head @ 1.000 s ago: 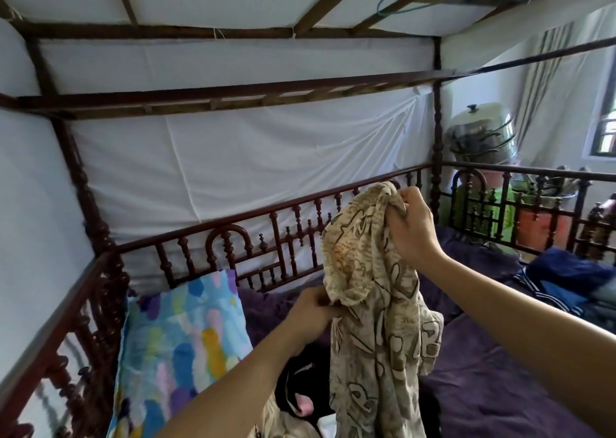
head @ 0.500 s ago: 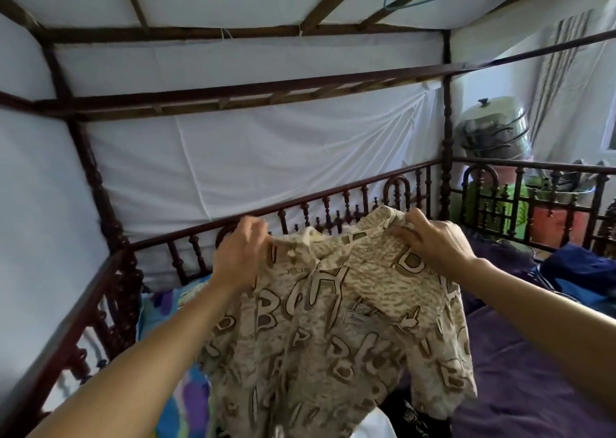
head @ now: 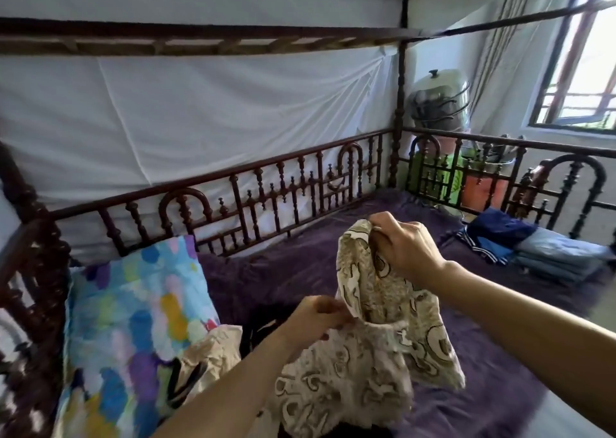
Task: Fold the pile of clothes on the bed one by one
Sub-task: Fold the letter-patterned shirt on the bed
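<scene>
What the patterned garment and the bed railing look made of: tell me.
Patterned garment: soft matte cloth, perhaps cotton; it droops and creases. Bed railing: dark varnished wood, probably; turned spindles with a slight sheen.

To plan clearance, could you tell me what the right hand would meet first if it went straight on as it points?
Apart from the patterned garment it grips, the right hand points up-left over the purple blanket; probably the wooden side rail first, though depth is unclear.
</scene>
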A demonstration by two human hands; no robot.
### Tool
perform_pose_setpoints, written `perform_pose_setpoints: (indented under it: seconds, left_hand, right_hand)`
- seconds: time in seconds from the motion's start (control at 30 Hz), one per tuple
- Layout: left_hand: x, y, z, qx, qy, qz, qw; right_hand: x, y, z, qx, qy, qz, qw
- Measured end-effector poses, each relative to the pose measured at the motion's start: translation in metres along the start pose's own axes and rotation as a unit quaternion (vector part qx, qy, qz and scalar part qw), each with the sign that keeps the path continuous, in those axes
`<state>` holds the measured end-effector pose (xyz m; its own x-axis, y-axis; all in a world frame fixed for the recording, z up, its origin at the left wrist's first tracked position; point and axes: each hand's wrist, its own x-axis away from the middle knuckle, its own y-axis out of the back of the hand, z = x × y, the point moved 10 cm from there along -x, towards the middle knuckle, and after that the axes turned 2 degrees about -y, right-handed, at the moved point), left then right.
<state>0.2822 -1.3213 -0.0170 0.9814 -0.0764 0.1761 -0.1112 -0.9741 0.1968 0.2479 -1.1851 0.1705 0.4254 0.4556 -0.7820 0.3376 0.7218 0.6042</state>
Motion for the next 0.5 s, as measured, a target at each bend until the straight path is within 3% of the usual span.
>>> perform_pose_setpoints:
  seconds: [0.07, 0.2, 0.27, 0.33, 0.4, 0.5]
  left_hand:
    - [-0.007, -0.022, -0.002, 0.008, -0.015, -0.014, 1.0]
    - [-0.018, -0.048, -0.012, 0.144, -0.04, -0.066, 0.987]
    - [-0.02, -0.07, -0.033, 0.084, -0.105, -0.047, 0.99]
    - [-0.024, -0.09, -0.042, -0.044, -0.135, -0.059, 0.988]
    - [-0.034, -0.097, -0.043, -0.154, -0.127, -0.091, 0.976]
    - [-0.049, -0.077, -0.042, -0.236, -0.086, -0.15, 0.956]
  right_hand:
    - [0.008, 0.008, -0.014, 0.011, -0.037, 0.003, 0.999]
    - [0.033, 0.037, -0.048, 0.043, -0.1, 0.005, 0.994]
    - [0.046, 0.049, -0.066, 0.048, -0.128, 0.011, 0.991]
    - [0.057, 0.058, -0.081, 0.051, -0.146, 0.016, 0.988]
    - [0.068, 0.069, -0.096, 0.056, -0.157, 0.016, 0.986]
    - [0.082, 0.091, -0.125, 0.059, -0.17, 0.013, 0.984]
